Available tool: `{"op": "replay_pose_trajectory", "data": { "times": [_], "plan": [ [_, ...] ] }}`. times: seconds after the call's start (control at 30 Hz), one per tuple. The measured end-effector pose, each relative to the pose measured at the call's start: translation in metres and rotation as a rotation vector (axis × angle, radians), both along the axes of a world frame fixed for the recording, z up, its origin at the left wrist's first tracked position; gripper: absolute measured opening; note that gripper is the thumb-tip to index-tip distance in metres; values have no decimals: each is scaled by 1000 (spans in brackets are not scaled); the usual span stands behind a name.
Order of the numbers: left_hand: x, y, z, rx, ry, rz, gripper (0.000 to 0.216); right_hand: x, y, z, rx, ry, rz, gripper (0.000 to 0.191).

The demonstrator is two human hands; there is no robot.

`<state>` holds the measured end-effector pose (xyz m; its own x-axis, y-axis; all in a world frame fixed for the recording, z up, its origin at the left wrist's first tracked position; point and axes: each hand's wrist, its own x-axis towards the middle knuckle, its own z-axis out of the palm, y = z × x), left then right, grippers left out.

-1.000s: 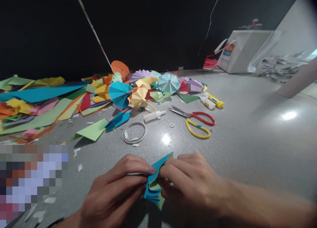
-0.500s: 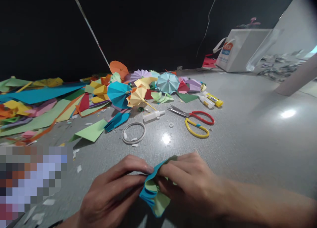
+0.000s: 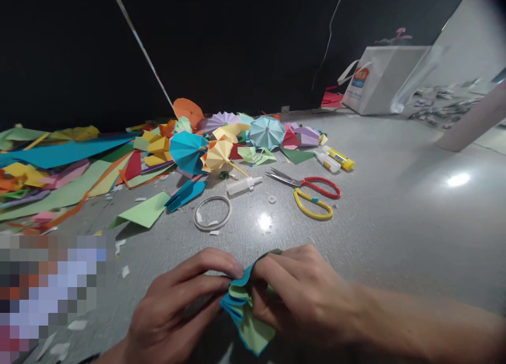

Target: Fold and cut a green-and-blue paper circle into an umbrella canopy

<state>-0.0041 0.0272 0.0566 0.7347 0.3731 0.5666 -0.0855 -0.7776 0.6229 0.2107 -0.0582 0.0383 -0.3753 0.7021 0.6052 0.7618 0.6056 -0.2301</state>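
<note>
Low in the head view, a folded piece of blue and light-green paper (image 3: 255,330) is gripped between both hands. My left hand (image 3: 179,301) pinches its left edge, fingertips pressed on the blue side. My right hand (image 3: 304,285) closes around the upper right part, its fingers partly hiding the folds. Pleats bunch up near the middle, and the green side fans out below. Beyond the hands lie scissors (image 3: 316,180) with one red and one yellow handle, a white ring of tape (image 3: 195,216) and a clear glue bottle (image 3: 241,186).
Several paper umbrellas (image 3: 267,133) stand at the back against a black panel. Coloured paper sheets (image 3: 75,153) are heaped on the left. A yellow glue stick (image 3: 340,158) lies behind the scissors. At the far right stand a white bag (image 3: 389,79) and a pale post (image 3: 468,123).
The paper's lower green part has spread wider and dropped slightly, showing more of its pleats. Both hands keep hold in nearly the same place.
</note>
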Motion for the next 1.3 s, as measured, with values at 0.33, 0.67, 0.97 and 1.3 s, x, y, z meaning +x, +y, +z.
{"op": "replay_pose_trajectory", "data": {
  "times": [0.33, 0.67, 0.97, 1.3],
  "plan": [
    [-3, 6, -2, -207, -12, 99, 22, 6, -6, 12, -111, 147, -44, 10],
    [-2, 4, -2, -113, 37, 67, 19, 3, -5, 3, -49, -79, 21, 24],
    [1, 2, 0, -7, 16, 56, 14, 3, -4, 3, -116, -96, 67, 23],
    [-2, 5, 0, -136, 25, 95, 10, 0, -4, 5, -51, -25, -15, 19]
  ]
}}
